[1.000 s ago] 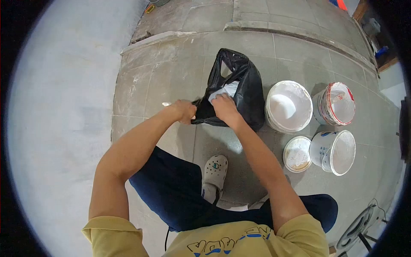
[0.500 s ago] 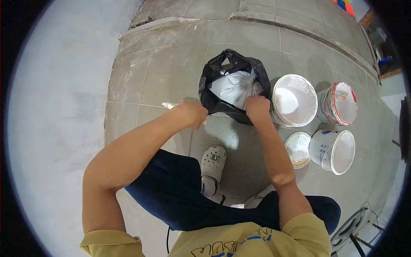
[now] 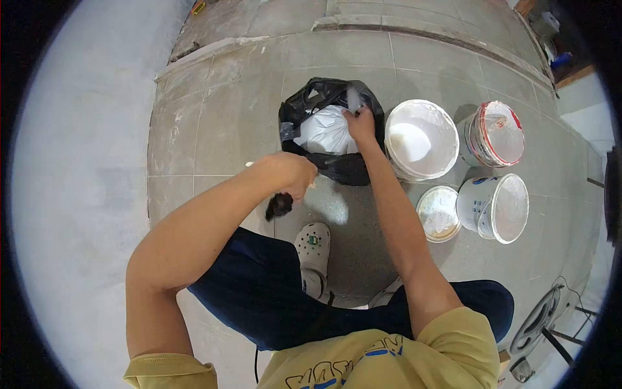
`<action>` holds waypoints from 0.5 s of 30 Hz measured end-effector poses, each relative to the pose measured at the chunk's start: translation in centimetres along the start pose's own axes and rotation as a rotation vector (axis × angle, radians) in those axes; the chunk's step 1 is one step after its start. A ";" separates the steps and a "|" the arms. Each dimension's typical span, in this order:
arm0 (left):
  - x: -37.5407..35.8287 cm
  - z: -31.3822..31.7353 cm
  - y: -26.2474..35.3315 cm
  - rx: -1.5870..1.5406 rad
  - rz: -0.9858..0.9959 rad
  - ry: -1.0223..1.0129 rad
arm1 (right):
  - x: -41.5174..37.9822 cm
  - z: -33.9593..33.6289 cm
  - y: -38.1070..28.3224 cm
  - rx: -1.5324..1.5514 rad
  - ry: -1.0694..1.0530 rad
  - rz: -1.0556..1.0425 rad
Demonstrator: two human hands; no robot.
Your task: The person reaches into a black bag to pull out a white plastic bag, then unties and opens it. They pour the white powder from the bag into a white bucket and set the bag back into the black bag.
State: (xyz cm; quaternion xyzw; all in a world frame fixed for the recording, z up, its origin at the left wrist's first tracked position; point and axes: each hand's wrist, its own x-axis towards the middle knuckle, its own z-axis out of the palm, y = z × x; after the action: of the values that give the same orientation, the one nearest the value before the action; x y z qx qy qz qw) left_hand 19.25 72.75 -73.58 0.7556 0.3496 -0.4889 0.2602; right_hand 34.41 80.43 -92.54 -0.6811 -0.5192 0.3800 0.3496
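Observation:
A black plastic bag (image 3: 350, 170) stands on the tiled floor with its mouth spread wide. Inside it sits a full white plastic bag (image 3: 322, 131), its top gathered to a neck. My right hand (image 3: 361, 126) is closed around that neck, whose loose end sticks up blurred above the fingers. At the near left rim of the black bag, my left hand (image 3: 295, 174) is closed on the black plastic, and a dark bunched tuft pokes out below the fist. The left fingertips are partly hidden.
Right of the bag stands a white bucket (image 3: 422, 170) with white material inside. Beyond it are a red-rimmed bucket (image 3: 476, 139), another white bucket (image 3: 476, 207) and a round lid (image 3: 438, 214). My shoe (image 3: 312, 249) is just in front. A fan (image 3: 538, 318) stands at lower right.
My right hand has moved up and now grips the white bag's neck. My left hand has turned, and black plastic now shows below its fist. The view has shifted slightly.

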 end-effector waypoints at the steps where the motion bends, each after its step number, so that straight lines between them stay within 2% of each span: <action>1: 0.2 0.0 -0.4 0.003 -0.002 0.000 | 0.0 -0.1 -0.3 0.068 0.002 -0.013; 2: 0.3 -0.1 -0.9 -0.008 -0.042 0.025 | -0.4 0.0 -0.4 0.072 0.005 -0.014; 4: 0.0 -0.2 -1.7 -0.015 -0.085 0.050 | -1.9 0.1 -0.9 0.005 0.122 -0.177; 5: -0.2 -0.2 -1.9 -0.044 -0.136 0.156 | -2.3 -0.2 -1.1 0.008 0.122 -0.175; 6: -0.4 -0.1 -2.0 -0.072 -0.184 0.260 | -2.7 -0.6 -1.3 -0.143 -0.032 -0.221; 7: -0.2 0.1 -2.2 -0.072 -0.181 0.253 | -3.5 -1.3 -1.8 -0.293 -0.189 -0.263; 9: 0.8 0.7 -2.9 -0.201 -0.211 0.485 | -5.2 -2.1 -2.1 -0.219 -0.195 -0.291; 10: 0.9 1.1 -3.0 -0.236 -0.204 0.603 | -5.5 -2.2 -1.7 -0.212 -0.207 -0.447; 11: 1.0 1.2 -3.3 -0.236 -0.199 0.591 | -5.8 -2.3 -1.2 -0.204 -0.219 -0.598; 13: 1.3 1.5 -3.8 -0.216 -0.190 0.540 | -5.9 -2.5 -1.3 -0.284 -0.299 -0.585; 14: 1.5 1.8 -4.0 -0.191 -0.143 0.511 | -6.2 -2.7 -1.8 -0.366 -0.386 -0.580; 15: 1.5 2.4 -3.9 -0.173 -0.086 0.468 | -5.9 -3.1 -3.3 -0.550 -0.590 -0.544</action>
State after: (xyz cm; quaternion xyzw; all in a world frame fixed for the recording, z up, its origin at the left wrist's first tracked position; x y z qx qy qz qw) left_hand 15.27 73.78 -76.14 0.8076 0.4728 -0.2794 0.2146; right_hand 34.68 75.15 -87.25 -0.4509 -0.8366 0.3004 0.0812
